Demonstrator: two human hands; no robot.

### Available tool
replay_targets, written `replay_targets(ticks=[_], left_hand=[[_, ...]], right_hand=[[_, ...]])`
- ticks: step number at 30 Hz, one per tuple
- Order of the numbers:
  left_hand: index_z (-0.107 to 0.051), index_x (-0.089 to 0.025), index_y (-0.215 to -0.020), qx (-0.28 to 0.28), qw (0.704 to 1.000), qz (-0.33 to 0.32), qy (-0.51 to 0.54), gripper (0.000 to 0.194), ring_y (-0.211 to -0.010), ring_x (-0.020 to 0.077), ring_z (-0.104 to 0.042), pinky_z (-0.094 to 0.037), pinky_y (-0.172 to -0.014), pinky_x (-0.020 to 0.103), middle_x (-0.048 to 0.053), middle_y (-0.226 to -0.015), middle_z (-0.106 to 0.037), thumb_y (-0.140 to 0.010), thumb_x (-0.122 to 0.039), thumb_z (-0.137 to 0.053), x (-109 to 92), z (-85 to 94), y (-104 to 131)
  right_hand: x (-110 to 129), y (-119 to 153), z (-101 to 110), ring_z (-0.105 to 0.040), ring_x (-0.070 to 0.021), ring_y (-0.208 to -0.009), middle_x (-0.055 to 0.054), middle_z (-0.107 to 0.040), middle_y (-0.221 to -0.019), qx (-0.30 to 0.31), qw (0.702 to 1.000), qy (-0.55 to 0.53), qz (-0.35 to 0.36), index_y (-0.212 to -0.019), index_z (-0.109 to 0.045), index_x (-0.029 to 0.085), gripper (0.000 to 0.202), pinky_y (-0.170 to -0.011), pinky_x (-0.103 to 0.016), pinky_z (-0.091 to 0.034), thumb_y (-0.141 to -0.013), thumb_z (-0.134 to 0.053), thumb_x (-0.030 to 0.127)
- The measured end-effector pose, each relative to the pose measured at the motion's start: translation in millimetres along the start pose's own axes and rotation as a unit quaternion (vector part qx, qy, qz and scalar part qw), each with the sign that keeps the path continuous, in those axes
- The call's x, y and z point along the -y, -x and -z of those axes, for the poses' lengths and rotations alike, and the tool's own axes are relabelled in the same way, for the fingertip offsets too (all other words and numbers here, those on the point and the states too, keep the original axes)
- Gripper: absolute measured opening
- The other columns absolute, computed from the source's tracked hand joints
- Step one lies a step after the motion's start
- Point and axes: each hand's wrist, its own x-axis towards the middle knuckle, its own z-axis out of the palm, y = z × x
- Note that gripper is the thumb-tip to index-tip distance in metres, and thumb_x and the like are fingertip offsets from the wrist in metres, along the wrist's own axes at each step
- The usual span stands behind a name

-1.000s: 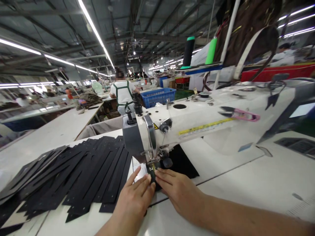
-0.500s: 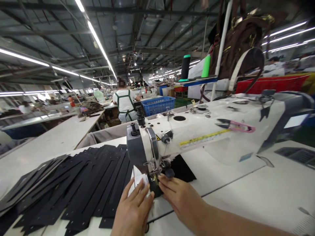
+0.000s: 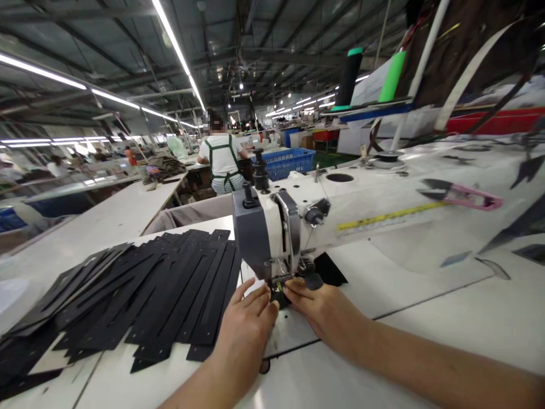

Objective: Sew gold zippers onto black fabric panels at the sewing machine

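Observation:
A black fabric piece (image 3: 280,299) lies under the needle area of a white sewing machine (image 3: 383,196); its far part (image 3: 330,268) shows behind the head. My left hand (image 3: 247,326) lies on the near left of the needle, fingers stretched flat over the work. By its fingertips is a small white piece (image 3: 255,288), partly covered. On the needle's right, my right hand (image 3: 326,309) has its fingers pressed together at the edge of the black piece, their tips partly hidden by the machine's dark knob.
Many black strips with slots (image 3: 170,289) overlap on the table to the left. Pink-handled thread snips (image 3: 472,196) and a yellow measuring tape (image 3: 387,217) lie along the machine arm. Thread cones (image 3: 392,76) stand behind. A co-worker (image 3: 223,159) sits ahead near a blue basket (image 3: 293,163).
The view has shifted, so the machine appears farther right and the strips higher. My left fingers are drawn closer together; less of the white piece shows. Both hands stay by the needle.

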Motion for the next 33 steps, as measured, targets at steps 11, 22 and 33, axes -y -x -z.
replay_targets(ticks=[11, 22, 33], left_hand=[[-0.062, -0.017, -0.081, -0.013, 1.0, -0.005, 0.011, 0.021, -0.088, 0.0189, -0.064, -0.048, -0.083, 0.037, 0.007, -0.089, -0.069, -0.088, -0.014, -0.043, 8.2, -6.9, -2.4], [-0.062, -0.018, -0.083, -0.026, 1.0, 0.003, 0.002, 0.013, -0.091, 0.019, -0.063, -0.045, -0.085, 0.037, 0.005, -0.092, -0.069, -0.086, -0.015, -0.049, 11.9, -15.4, 2.9], [-0.061, -0.019, -0.081, -0.019, 0.998, 0.045, 0.036, 0.011, -0.086, 0.0196, -0.062, -0.045, -0.083, 0.039, 0.003, -0.087, -0.068, -0.081, -0.011, -0.053, 10.9, -7.3, -2.6]], right_hand=[[-3.2, -5.4, -0.7, -0.062, -0.02, -0.088, -0.011, -0.065, -0.093, 0.053, 0.997, -0.047, -0.039, -0.09, -0.062, 0.008, 0.021, -0.081, -0.03, -0.051, -0.081, -0.045, 0.0], [-5.3, -5.6, -3.1, -0.061, -0.0206, -0.09, -0.01, -0.065, -0.09, 0.057, 0.996, -0.054, -0.046, -0.093, -0.061, 0.008, 0.022, -0.083, -0.031, -0.049, -0.083, -0.042, 0.004], [-9.5, -4.5, -4.3, -0.058, -0.0165, -0.091, -0.007, -0.063, -0.096, 0.055, 0.995, -0.064, -0.055, -0.092, -0.058, 0.016, 0.02, -0.081, -0.027, -0.046, -0.085, -0.04, 0.009]])
